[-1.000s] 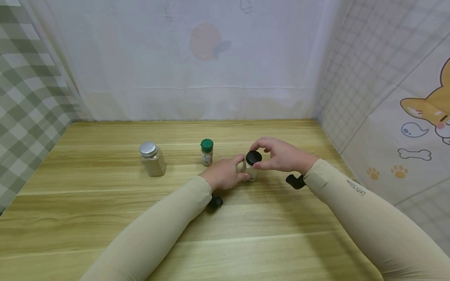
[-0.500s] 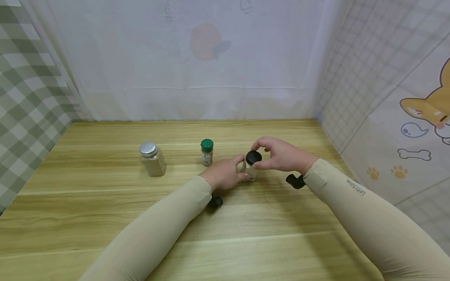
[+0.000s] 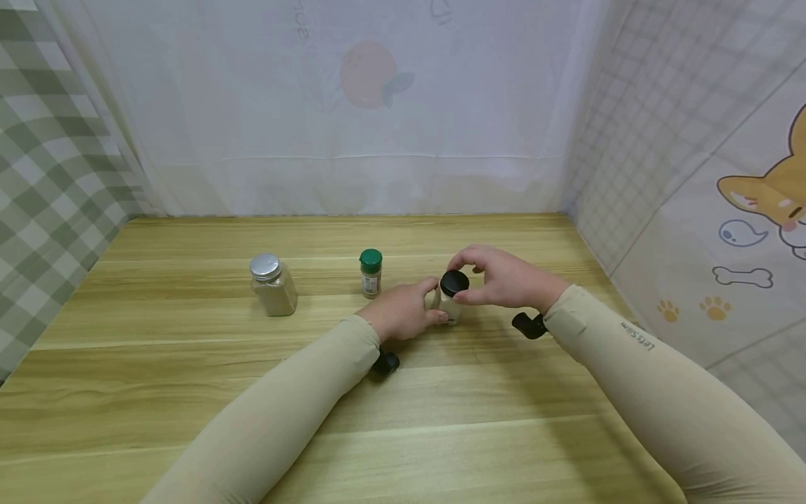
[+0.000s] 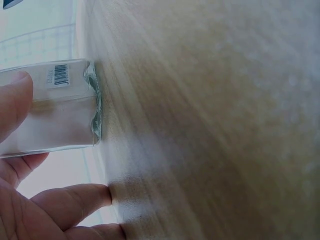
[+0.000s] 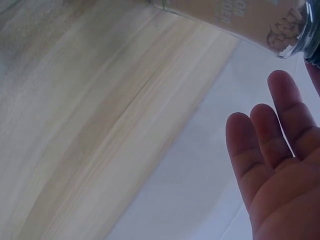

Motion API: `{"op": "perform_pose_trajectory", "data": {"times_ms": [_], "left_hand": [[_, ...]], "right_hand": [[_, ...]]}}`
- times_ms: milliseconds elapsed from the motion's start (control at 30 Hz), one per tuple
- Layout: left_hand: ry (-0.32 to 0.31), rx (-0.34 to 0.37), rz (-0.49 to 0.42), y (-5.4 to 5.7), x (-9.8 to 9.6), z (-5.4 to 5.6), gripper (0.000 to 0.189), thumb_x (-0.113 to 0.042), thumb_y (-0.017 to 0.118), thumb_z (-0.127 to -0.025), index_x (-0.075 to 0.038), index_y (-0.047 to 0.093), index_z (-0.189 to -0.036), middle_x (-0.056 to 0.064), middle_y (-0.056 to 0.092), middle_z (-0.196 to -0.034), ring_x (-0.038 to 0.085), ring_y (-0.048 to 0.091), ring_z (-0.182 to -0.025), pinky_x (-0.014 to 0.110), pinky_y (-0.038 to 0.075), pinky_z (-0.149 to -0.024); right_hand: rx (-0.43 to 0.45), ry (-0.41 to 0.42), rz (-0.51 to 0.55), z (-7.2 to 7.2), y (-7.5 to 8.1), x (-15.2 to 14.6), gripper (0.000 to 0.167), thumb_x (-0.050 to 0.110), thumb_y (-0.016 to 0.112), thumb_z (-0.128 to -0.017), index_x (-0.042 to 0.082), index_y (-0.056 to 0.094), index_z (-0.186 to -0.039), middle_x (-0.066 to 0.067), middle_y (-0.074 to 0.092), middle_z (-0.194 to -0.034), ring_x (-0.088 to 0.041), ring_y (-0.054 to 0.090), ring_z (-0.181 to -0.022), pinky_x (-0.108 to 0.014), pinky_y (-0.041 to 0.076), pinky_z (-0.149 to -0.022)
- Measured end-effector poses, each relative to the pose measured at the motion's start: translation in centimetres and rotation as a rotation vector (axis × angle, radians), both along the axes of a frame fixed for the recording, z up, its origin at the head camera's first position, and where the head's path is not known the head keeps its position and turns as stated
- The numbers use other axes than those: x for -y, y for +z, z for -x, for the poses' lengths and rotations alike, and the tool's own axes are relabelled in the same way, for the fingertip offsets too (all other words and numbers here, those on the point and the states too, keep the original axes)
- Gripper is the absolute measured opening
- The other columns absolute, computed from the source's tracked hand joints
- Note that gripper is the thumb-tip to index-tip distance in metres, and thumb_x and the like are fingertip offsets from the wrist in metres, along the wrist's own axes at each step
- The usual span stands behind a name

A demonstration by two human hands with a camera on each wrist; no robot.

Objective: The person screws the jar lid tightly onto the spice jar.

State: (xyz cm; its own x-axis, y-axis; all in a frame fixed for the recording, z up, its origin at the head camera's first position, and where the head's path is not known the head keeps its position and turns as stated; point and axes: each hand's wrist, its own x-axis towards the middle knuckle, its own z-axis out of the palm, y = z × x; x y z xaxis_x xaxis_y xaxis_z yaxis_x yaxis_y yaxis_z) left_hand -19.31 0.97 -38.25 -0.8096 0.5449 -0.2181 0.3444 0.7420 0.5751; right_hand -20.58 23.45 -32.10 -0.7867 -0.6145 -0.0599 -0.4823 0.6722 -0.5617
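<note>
A small glass jar of pale powder (image 4: 62,122) stands upright on the table, a barcode on its side. Its black lid (image 3: 455,283) is on top. My left hand (image 3: 403,311) grips the jar's body between thumb and fingers; in the left wrist view two other fingertips reach the tabletop. My right hand (image 3: 504,277) pinches the lid's edge between thumb and index finger. In the right wrist view the jar's printed side (image 5: 235,20) shows at the top, with the remaining right fingers (image 5: 243,142) extended away from the glass.
Left of the hands stand a green-capped spice bottle (image 3: 371,273) and, farther left, a square jar with a silver lid (image 3: 274,287). Black wrist-camera parts (image 3: 385,364) show below the left wrist. A white curtain (image 3: 264,126) hangs behind the wooden table (image 3: 189,392).
My right thumb and index fingertip have shifted slightly at the lid's edge. The left hand, the jar and the other containers stay in place.
</note>
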Motion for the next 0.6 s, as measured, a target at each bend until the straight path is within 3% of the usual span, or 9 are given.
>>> {"op": "perform_pose_trajectory", "data": {"times_ms": [267, 600], "left_hand": [[-0.001, 0.000, -0.001, 0.05, -0.02, -0.03, 0.053, -0.051, 0.064, -0.103, -0.028, 0.047, -0.147, 0.008, 0.068, -0.138, 0.028, 0.065, -0.128, 0.047, 0.052, -0.107], [-0.001, 0.001, -0.006, 0.10, 0.03, -0.07, 0.058, -0.051, 0.064, -0.103, -0.028, 0.044, -0.153, 0.009, 0.067, -0.142, 0.028, 0.064, -0.131, 0.047, 0.051, -0.110]], "right_hand": [[-0.012, 0.018, 0.010, 0.00, -0.05, -0.12, 0.050, 0.013, 0.082, -0.091, 0.007, 0.065, -0.137, -0.010, 0.067, -0.136, -0.031, 0.059, -0.131, -0.060, 0.046, -0.111], [0.025, 0.006, 0.001, 0.02, 0.12, 0.13, 0.038, 0.018, 0.083, -0.092, 0.010, 0.068, -0.125, -0.007, 0.068, -0.126, -0.029, 0.058, -0.121, -0.063, 0.045, -0.110]]}}
